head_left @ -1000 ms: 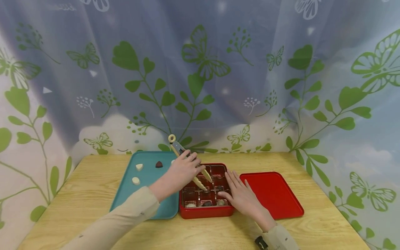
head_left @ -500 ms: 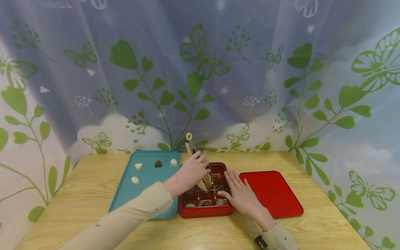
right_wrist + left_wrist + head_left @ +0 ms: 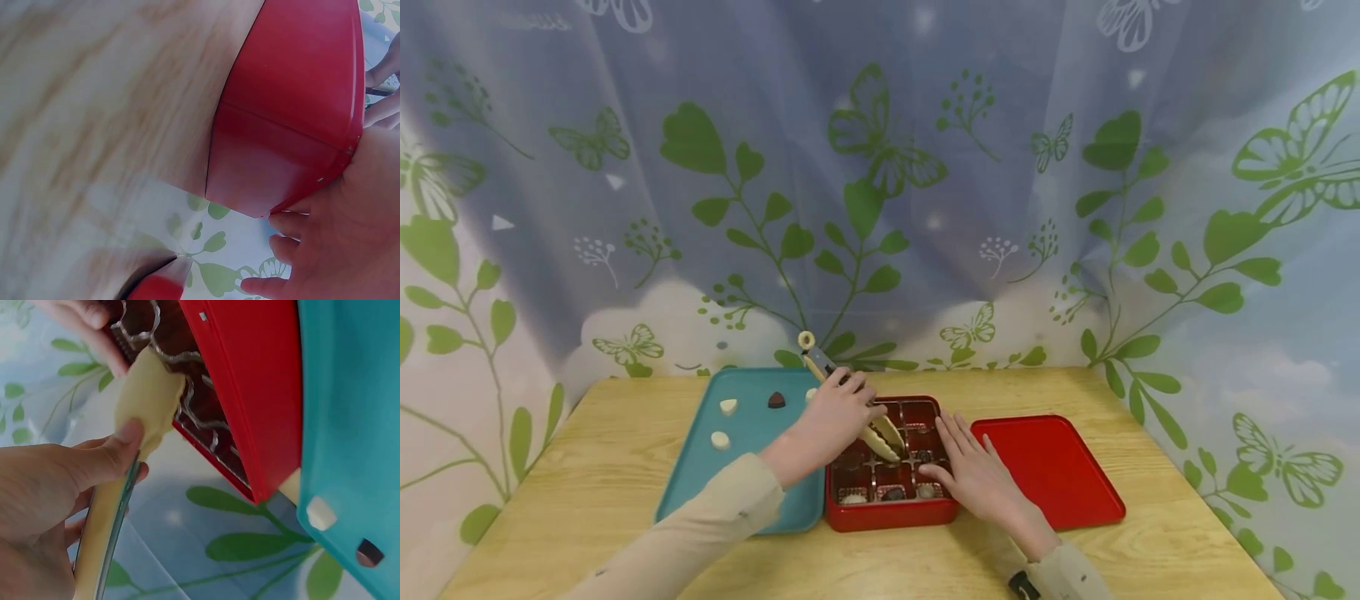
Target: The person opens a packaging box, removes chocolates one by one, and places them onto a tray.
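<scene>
My left hand [image 3: 827,421] grips a pair of tongs [image 3: 149,394] with cream-coloured ends and a grey handle. The tongs slant down into a red box [image 3: 891,517] divided into compartments, their tips over its middle. Whether anything lies between the tips I cannot tell. My right hand [image 3: 988,483] rests on the box's right edge, its fingers straight. In the front compartments sit a white chocolate [image 3: 853,500], a dark chocolate [image 3: 892,494] and a greyish piece [image 3: 927,492]. Left of the box, a teal tray [image 3: 760,479] carries several chocolates, one of them a dark chocolate [image 3: 777,400].
To the right of the box lies a red lid [image 3: 1056,471], flat on the wooden table [image 3: 1157,542]. The tray stands close against the box's left side. A patterned curtain [image 3: 880,250] hangs behind the table.
The left hand swung right and tipped the tongs more upright, then leaned them back to the left. The tips stayed over the box's middle. My right hand kept its place.
</scene>
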Action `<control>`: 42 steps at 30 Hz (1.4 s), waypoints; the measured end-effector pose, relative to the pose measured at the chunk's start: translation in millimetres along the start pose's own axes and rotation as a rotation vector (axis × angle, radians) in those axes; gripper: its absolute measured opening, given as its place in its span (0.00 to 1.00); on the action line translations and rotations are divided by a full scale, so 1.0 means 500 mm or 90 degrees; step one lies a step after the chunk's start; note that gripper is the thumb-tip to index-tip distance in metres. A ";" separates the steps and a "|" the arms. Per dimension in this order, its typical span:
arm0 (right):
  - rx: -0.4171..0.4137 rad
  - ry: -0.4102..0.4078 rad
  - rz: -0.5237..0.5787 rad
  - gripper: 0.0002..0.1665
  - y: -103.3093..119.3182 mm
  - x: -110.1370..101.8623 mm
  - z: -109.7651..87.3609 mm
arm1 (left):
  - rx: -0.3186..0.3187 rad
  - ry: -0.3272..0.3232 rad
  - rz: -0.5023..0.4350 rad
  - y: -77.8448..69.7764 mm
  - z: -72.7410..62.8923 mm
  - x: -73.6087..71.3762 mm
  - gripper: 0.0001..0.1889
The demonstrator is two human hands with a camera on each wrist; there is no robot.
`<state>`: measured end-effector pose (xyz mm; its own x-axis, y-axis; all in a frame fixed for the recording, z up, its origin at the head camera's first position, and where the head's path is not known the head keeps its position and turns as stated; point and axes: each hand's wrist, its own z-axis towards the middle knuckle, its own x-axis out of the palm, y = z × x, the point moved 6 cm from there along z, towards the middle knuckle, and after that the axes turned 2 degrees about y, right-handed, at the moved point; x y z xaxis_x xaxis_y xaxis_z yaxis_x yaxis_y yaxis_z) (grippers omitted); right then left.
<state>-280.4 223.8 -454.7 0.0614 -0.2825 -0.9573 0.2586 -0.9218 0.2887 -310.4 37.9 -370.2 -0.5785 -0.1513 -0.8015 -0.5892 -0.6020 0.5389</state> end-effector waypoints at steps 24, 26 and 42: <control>-0.005 0.003 0.012 0.52 -0.004 -0.004 0.000 | -0.197 -0.115 -0.171 0.172 -0.188 0.019 0.25; -0.005 0.003 0.011 0.52 -0.004 -0.003 0.001 | -0.215 -0.117 -0.165 0.188 -0.207 0.025 0.25; -0.010 -0.001 0.014 0.52 0.010 -0.002 0.001 | -0.261 -0.037 -0.111 0.228 -0.329 0.078 0.25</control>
<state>-279.7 219.5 -452.4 0.0653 -0.3026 -0.9509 0.2730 -0.9111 0.3087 -307.6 -165.6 -382.6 -0.5284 0.0174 -0.8488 -0.4153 -0.8773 0.2405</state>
